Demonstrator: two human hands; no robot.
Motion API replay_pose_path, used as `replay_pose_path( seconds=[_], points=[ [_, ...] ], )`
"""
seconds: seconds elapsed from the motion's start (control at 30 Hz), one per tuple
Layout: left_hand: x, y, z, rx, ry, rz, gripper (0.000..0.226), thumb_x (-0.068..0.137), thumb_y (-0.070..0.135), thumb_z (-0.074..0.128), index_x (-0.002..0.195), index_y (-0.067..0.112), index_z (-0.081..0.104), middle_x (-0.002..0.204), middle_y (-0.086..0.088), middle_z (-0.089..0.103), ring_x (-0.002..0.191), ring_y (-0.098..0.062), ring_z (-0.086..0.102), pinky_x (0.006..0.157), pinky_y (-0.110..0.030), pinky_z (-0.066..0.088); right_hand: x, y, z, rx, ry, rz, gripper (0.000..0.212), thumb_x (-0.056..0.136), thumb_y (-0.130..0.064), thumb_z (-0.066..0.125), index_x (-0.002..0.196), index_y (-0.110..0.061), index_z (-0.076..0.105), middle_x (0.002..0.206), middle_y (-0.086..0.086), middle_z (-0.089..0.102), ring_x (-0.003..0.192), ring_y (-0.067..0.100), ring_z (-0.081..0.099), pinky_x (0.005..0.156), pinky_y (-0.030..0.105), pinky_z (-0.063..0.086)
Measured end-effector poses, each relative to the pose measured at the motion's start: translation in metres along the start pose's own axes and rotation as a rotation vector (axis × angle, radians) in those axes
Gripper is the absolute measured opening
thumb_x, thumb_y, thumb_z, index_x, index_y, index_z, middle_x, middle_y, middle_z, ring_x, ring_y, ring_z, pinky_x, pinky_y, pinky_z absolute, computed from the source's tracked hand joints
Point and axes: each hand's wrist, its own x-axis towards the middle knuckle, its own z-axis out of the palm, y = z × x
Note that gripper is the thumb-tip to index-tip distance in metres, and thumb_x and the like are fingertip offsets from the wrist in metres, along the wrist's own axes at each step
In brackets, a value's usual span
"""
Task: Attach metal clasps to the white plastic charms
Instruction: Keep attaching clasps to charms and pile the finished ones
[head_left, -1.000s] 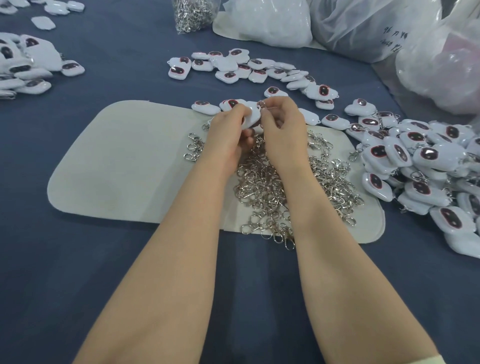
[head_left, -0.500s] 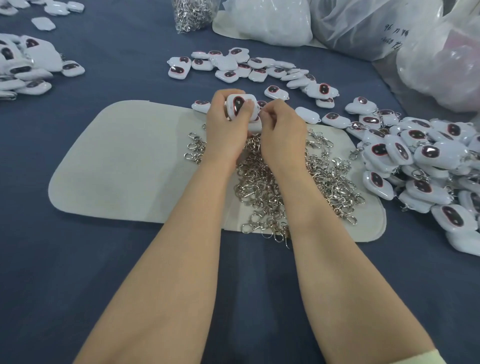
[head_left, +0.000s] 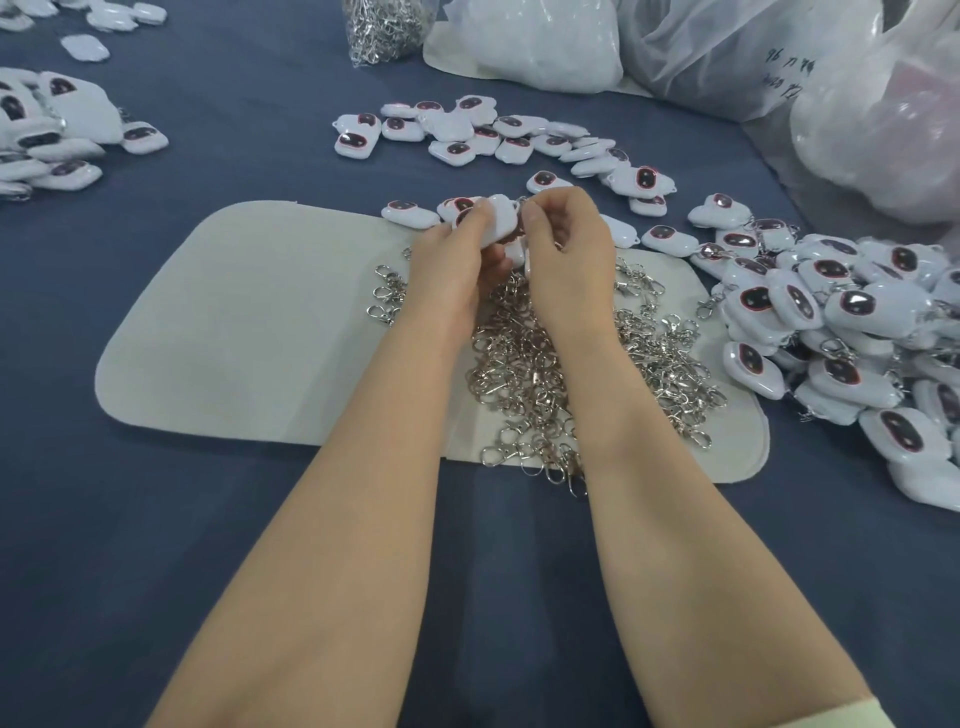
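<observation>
Your left hand (head_left: 454, 265) grips a white charm (head_left: 501, 221); your right hand (head_left: 569, 249) pinches its edge. Metal clasps (head_left: 540, 374) lie heaped beneath both.

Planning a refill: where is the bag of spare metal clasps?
Head view, top centre: the bag of clasps stands just left of the white plastic bag, beyond the loose charms.

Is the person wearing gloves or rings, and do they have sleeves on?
No gloves, rings or watch that I can see: the left hand and right hand are bare, and so are both forearms. Just a pale yellowish sleeve edge peeks in on the right arm, at the picture's bottom corner.
</observation>
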Motion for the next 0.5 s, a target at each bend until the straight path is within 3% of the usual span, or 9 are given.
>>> replay_pose_path(
  seconds=[0.17, 0.27, 0.4, 0.5],
  points=[
    [0.0006, -0.0003, 0.0008, 0.027, -0.015, -0.020, 0.018, 0.096, 0.020, 0.052, 0.079, 0.015, 0.059, 0.049, 0.008, 0.059, 0.037, 0.000, 0.049, 0.042, -0.014, 0.044, 0.0009, -0.0006, 0.0015, 0.096, 0.025, 0.047, 0.010, 0.095, -0.013, 0.053, 0.088, -0.020, 0.057, 0.086, 0.000, 0.065, 0.080, 0.011, 0.059, 0.080, 0.030, 0.051],
    [0.0032, -0.0016, 0.0000, 0.048, -0.027, -0.017, 0.018, 0.097, 0.022, 0.051, 0.084, 0.015, 0.059, 0.066, 0.003, 0.061, 0.038, 0.000, 0.050, 0.043, -0.015, 0.044, 0.0024, 0.0004, 0.0007, 0.127, 0.013, 0.084, 0.011, 0.095, -0.015, 0.053, 0.086, -0.020, 0.057, 0.081, 0.000, 0.065, 0.075, 0.010, 0.060, 0.078, 0.031, 0.052],
    [0.0055, -0.0058, 0.0003, 0.005, -0.011, 0.062, 0.019, 0.098, 0.016, 0.051, 0.082, 0.009, 0.058, 0.067, -0.003, 0.056, 0.044, -0.004, 0.053, 0.046, -0.014, 0.046, 0.0055, 0.0028, 0.0001, 0.026, -0.005, 0.074, 0.010, 0.095, -0.018, 0.053, 0.086, -0.020, 0.057, 0.082, -0.002, 0.063, 0.081, 0.015, 0.061, 0.078, 0.029, 0.049],
    [0.0058, -0.0084, 0.0012, 0.085, 0.031, 0.128, 0.012, 0.096, 0.017, 0.054, 0.086, 0.011, 0.058, 0.072, -0.004, 0.058, 0.055, -0.009, 0.056, 0.046, -0.016, 0.046, 0.0079, 0.0053, -0.0013, -0.100, -0.011, 0.013, 0.008, 0.096, -0.018, 0.051, 0.089, -0.018, 0.056, 0.081, -0.006, 0.060, 0.080, 0.013, 0.058, 0.071, 0.015, 0.043]
  ],
)
